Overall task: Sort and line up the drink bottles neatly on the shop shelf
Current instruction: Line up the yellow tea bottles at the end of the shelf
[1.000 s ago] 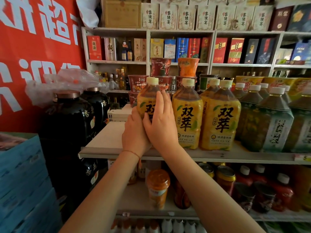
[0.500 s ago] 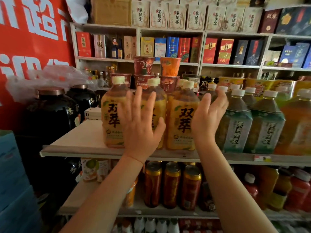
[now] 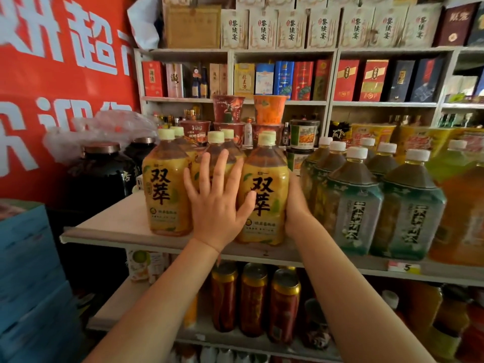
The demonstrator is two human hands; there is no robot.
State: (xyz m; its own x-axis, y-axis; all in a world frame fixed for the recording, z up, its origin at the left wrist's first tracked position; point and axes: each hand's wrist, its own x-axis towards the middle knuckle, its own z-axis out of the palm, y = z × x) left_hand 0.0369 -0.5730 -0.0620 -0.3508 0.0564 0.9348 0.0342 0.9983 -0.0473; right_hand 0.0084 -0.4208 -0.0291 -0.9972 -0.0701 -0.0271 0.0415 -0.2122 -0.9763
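Right at the front edge of the shelf, the yellow tea bottles are sitting in a tight cluster, left of the green tea bottles. Left hand is lying flat, fingers spread, pressing on the middle bottle's face. Right hand is cupping the side of the right-hand yellow bottle; its fingers are hidden behind it, so I can't tell how tightly. My guess: they're squaring up the row. Push low on the bodies, evenly, labels forward, so nothing's tipping off.
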